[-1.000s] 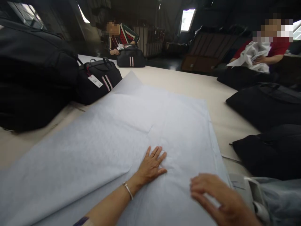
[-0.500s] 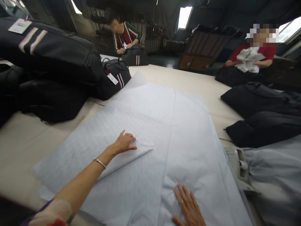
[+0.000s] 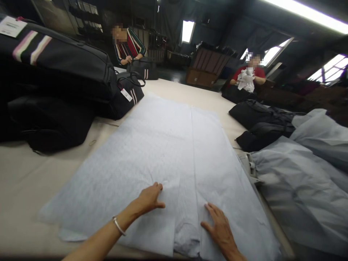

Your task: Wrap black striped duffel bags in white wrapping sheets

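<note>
A thin, pale bluish-white sheet (image 3: pixel 152 145) with a see-through look lies spread over the table, its left and right parts folded toward a lengthwise seam in the middle. My left hand (image 3: pixel 150 196) rests on the left part, fingers slightly bent and thumb apart; small creases run out from the fingertips. On the right part, close to the seam, lies my right hand (image 3: pixel 219 224), its thumb spread away from the fingers. Neither hand grips anything that I can see. Between the two hands, a strip of wrinkled sheet shows at the near edge.
Black bags are piled on the left, one with a striped band (image 3: pixel 32 47); a smaller tagged bag (image 3: pixel 127 94) stands beyond. More black bags (image 3: pixel 255 119) and translucent grey plastic (image 3: pixel 304 188) lie right. Two people (image 3: pixel 136 43) (image 3: pixel 248 76) handle bags and white paper at the far side.
My left hand has come nearer and slightly right, and the raised fold under it now lies flat. My right hand has moved slightly up the sheet. The view has turned right.
</note>
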`<state>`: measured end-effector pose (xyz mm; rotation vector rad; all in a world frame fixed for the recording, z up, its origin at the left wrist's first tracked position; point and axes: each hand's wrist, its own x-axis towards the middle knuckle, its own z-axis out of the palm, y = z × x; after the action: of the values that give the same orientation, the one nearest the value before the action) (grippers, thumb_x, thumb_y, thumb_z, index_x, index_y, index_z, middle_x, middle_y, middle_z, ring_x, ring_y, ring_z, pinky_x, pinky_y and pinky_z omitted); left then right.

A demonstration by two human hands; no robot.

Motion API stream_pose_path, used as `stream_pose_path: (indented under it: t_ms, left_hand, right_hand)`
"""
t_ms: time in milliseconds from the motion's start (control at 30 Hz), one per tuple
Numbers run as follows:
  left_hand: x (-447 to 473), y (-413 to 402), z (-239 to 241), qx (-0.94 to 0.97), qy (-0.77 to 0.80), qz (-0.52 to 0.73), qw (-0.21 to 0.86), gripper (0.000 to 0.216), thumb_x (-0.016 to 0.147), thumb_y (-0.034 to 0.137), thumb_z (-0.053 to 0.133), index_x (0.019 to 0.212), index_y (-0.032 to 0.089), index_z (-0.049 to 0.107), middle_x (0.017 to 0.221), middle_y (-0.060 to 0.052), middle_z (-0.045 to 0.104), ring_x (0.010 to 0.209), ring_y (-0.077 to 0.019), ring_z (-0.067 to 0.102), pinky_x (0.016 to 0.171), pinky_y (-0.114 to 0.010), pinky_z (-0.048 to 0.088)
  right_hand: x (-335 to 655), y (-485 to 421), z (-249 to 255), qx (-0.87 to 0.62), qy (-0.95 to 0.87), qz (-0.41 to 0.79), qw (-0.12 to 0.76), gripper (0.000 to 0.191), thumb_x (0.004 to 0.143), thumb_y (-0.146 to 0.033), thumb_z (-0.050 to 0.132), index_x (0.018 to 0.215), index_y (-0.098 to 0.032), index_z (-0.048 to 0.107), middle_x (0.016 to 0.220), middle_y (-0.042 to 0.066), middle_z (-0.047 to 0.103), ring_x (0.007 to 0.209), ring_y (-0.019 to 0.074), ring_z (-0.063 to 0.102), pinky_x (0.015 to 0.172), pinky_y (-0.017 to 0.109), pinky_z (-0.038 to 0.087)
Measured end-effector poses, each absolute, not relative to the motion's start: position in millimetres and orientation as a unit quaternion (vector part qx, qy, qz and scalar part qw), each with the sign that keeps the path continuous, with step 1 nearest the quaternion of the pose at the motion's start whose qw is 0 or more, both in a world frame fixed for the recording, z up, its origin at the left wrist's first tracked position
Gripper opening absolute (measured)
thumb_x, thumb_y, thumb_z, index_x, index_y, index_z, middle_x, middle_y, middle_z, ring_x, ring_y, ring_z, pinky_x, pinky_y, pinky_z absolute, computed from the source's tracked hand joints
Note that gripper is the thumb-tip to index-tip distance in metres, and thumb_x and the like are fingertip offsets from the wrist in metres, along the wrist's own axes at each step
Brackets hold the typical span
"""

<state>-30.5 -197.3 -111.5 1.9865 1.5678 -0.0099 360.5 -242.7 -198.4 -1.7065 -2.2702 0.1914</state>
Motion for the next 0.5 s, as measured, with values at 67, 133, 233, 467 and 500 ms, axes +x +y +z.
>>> stream_pose_path:
  t_ms: [67, 133, 233, 467, 500]
  left_hand:
    - [-10, -218, -125, 0.774, 0.568, 0.011, 0.28, 0.053, 0.068, 0.033, 0.083, 0.113, 0.02, 0.057, 0.118, -0.01, 0.059, 0.107, -0.0297, 0.058, 0.087, -0.039, 0.049]
    - [1, -230, -138, 0.801, 0.539, 0.036, 0.257, 0.05, 0.066, 0.03, 0.086, 0.107, 0.021, 0.058, 0.117, -0.009, 0.059, 0.11, -0.0309, 0.055, 0.092, -0.042, 0.046]
    - [-3, -233, -151, 0.816, 0.515, 0.067, 0.254, 0.034, 0.077, 0.036, 0.08, 0.1, 0.021, 0.059, 0.109, -0.006, 0.061, 0.104, -0.0257, 0.055, 0.091, -0.038, 0.044]
    - [-13, -213, -156, 0.831, 0.472, 0.086, 0.281, 0.015, 0.09, 0.035, 0.065, 0.089, 0.02, 0.066, 0.095, -0.005, 0.067, 0.094, -0.0218, 0.06, 0.085, -0.033, 0.044]
    - [-12, -214, -158, 0.832, 0.468, 0.092, 0.284, 0.018, 0.09, 0.037, 0.065, 0.095, 0.02, 0.067, 0.101, -0.005, 0.067, 0.099, -0.0226, 0.06, 0.089, -0.035, 0.044]
  right_hand:
    - [354, -251, -208, -0.603, -0.774, 0.056, 0.183, 0.047, 0.083, -0.057, 0.062, 0.119, -0.028, 0.068, 0.125, 0.009, 0.065, 0.115, 0.0338, 0.061, 0.093, 0.049, 0.052]
    - [351, -252, -212, -0.615, -0.755, 0.061, 0.22, 0.044, 0.084, -0.062, 0.059, 0.108, -0.027, 0.073, 0.119, 0.009, 0.068, 0.11, 0.0342, 0.062, 0.091, 0.052, 0.051]
    - [347, -245, -205, -0.628, -0.724, 0.104, 0.265, 0.045, 0.084, -0.066, 0.055, 0.085, -0.025, 0.076, 0.108, 0.01, 0.071, 0.103, 0.0333, 0.064, 0.091, 0.053, 0.05]
    - [340, -237, -177, -0.662, -0.676, 0.177, 0.271, 0.038, 0.084, -0.057, 0.055, 0.074, -0.024, 0.071, 0.098, 0.01, 0.071, 0.099, 0.0287, 0.064, 0.093, 0.047, 0.049]
    - [341, -239, -177, -0.666, -0.674, 0.176, 0.267, 0.036, 0.083, -0.056, 0.057, 0.076, -0.023, 0.071, 0.102, 0.01, 0.071, 0.101, 0.0289, 0.063, 0.095, 0.047, 0.048]
